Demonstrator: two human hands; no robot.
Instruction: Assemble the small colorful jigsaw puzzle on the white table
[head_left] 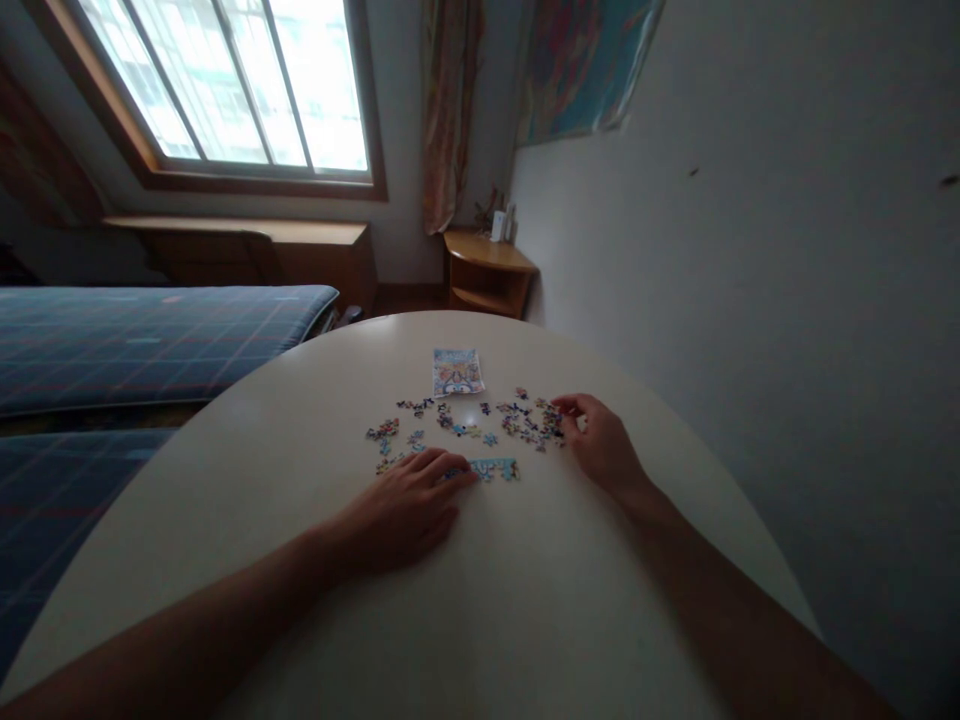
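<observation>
Landmark: card (457, 372), lying on the table (525, 620).

Strip (495, 469) of joined pieces is lying on the near side of the card. Left hand (409, 500) is resting palm down, fingers loosely spread over the strip's left end, apparently steadying rather than gripping. Right hand (596, 440) is reaching the heap (525, 425), near and right of the card; thumb and forefinger are curling close together. Cannot tell whether they are pinching a piece. Loose pieces (384, 430) are lying near and left of the card.

Judgement: the step is picking through the heap while steadying the strip. Light left-hand pressure should be serving best; pushing sideways would be risking buckled joints. Right fingertips should be lifting single pieces by their edges, matching colours against the card.
</observation>
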